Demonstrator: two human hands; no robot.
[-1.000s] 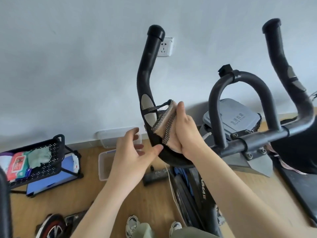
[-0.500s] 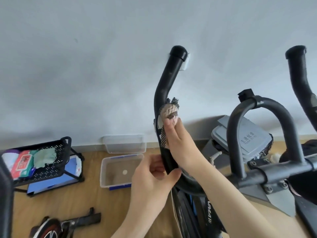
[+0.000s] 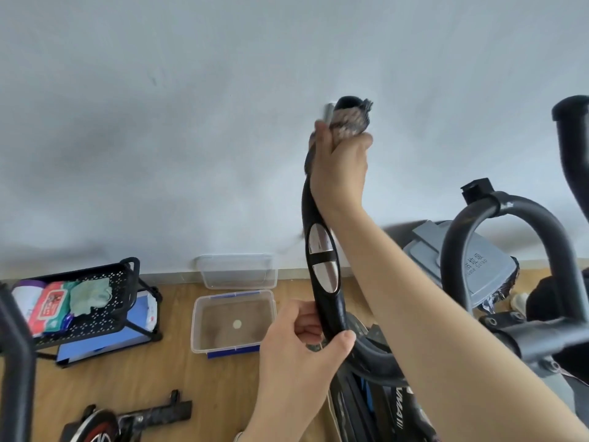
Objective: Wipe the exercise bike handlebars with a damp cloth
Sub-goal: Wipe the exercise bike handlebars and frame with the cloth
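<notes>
Right hand [image 3: 341, 167] grips the cloth [image 3: 349, 121], wrapped round the left bar [image 3: 330, 311] just under its top cap. Left hand [image 3: 299, 355] curls round the same bar at its lower bend. Judged: this bar is nearly covered; right bar [image 3: 570, 116] and centre loop [image 3: 510, 212] are probably outstanding.

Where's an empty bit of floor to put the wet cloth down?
Bare wood floor lies between the clear tub and the loose black bar, right of the black rack. A thin strip runs between rack and tub. Under the handlebar it is crowded with bike parts.
</notes>
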